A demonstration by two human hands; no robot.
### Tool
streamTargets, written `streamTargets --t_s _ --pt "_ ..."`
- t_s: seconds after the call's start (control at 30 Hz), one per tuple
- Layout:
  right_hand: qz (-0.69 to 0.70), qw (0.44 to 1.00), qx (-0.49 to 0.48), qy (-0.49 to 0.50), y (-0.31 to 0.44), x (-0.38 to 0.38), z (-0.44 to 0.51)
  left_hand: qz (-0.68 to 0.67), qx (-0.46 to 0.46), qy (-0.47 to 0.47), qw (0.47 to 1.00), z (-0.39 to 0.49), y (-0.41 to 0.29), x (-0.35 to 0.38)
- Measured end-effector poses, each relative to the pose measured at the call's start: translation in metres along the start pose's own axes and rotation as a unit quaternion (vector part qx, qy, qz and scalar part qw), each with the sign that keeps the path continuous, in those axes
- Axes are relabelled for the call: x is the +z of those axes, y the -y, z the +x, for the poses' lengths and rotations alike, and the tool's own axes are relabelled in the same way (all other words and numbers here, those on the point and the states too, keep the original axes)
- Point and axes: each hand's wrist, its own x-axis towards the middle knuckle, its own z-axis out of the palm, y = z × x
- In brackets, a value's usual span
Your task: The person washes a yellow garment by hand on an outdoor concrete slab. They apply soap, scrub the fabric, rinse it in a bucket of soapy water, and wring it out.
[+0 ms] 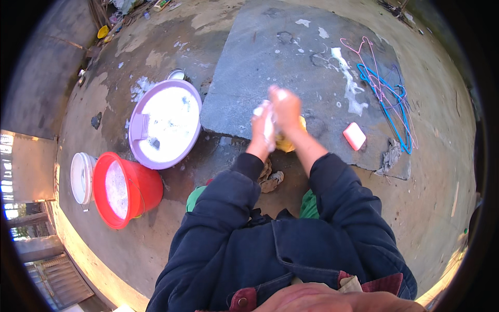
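Note:
Both my hands are close together above the near edge of a grey stone slab [249, 74], blurred by motion. My left hand [263, 124] is covered with white suds along its inner side, and its grip is hidden. Curled into a fist, my right hand [286, 107] carries a patch of foam. A wet yellow cloth [286, 143] bunches below and around my right wrist, partly hidden by it. On the slab to the right lies a pink and white bar of soap [354, 136]. Below the slab's edge, a brown crumpled cloth [271, 182] rests between my feet.
A lilac basin [197, 117] of suds stands left, with a small metal bowl [176, 74] behind it. Nearby are a red bucket [150, 185] of foamy water and a white bucket [76, 171]. Blue and pink hangers [384, 97] and a grey rag [391, 156] lie right.

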Motion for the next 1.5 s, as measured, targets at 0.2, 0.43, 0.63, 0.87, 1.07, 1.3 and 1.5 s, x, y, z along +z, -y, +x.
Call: streamTargets --t_s 0.2,0.43,0.63,0.87,1.07,1.3,1.5 --pt "-0.069 0.982 -0.178 0.01 0.013 0.031 -0.045 -0.007 0.116 0.075 0.99 0.041 -0.014 -0.047" --pt "0.034 0.999 0.009 -0.039 -0.003 0.002 0.002 0.033 0.084 0.014 0.996 -0.021 -0.001 0.008" --pt "0.06 0.997 -0.035 -0.036 -0.01 0.012 -0.012 0.005 0.061 0.039 0.997 -0.018 -0.014 -0.003" --pt "0.044 0.98 -0.189 -0.033 0.02 0.028 -0.047 0.118 0.155 0.034 0.98 0.026 -0.028 -0.046" --pt "0.1 0.995 0.001 -0.02 0.005 0.011 -0.008 0.1 0.152 0.032 0.983 -0.013 -0.002 -0.008" --pt "0.058 0.994 0.086 -0.016 -0.012 -0.004 0.009 0.081 0.073 0.067 0.992 -0.036 -0.008 0.001" --pt "-0.022 0.985 -0.172 0.0 0.019 0.029 -0.045 0.071 0.211 0.037 0.974 0.034 -0.026 -0.056"
